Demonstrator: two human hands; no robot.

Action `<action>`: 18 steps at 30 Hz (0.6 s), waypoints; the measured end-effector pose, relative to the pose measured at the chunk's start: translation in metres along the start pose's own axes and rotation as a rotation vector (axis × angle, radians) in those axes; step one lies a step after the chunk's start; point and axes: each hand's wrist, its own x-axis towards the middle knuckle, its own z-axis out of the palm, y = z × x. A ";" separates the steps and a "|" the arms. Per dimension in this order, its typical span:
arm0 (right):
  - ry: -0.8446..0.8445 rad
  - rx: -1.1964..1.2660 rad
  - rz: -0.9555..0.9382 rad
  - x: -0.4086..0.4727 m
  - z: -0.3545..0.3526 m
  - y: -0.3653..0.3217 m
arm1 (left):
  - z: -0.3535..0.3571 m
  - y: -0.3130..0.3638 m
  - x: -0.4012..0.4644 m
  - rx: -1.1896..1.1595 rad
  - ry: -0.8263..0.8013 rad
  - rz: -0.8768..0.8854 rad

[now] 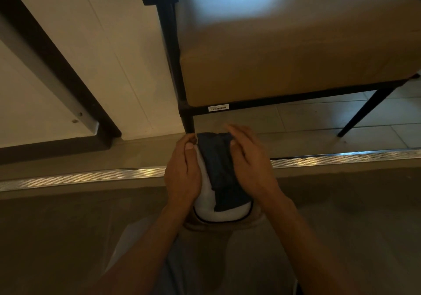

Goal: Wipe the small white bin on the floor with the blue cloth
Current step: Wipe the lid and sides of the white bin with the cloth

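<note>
Small white bin [206, 197] tipped on its side, dark blue cloth [222, 169] draped over its upper wall

A big tan chair [296, 50] stands just behind the bin [205, 194], its black leg [188, 123] very near. A dark beam [57, 66] blocks the left. Bare floor [57, 226] lies open on both sides.

The white bin [206, 200] looks like smooth plastic; the blue cloth [219, 164] over it is soft, matt, napped fabric. The chair seat [284, 50] has a smooth, faintly glossy leather-like cover — its frame [296, 100] matt black metal. The floor strip [91, 177] is ribbed, shiny metal.
</note>
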 end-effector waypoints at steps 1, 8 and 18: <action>0.030 0.011 0.041 0.000 -0.005 0.008 | -0.001 0.002 0.001 0.019 -0.004 0.016; -0.080 0.174 0.202 -0.004 -0.002 0.035 | 0.017 0.044 -0.012 0.703 -0.224 0.343; -0.024 0.422 0.272 -0.004 0.003 0.037 | -0.009 0.028 -0.012 0.881 -0.365 0.462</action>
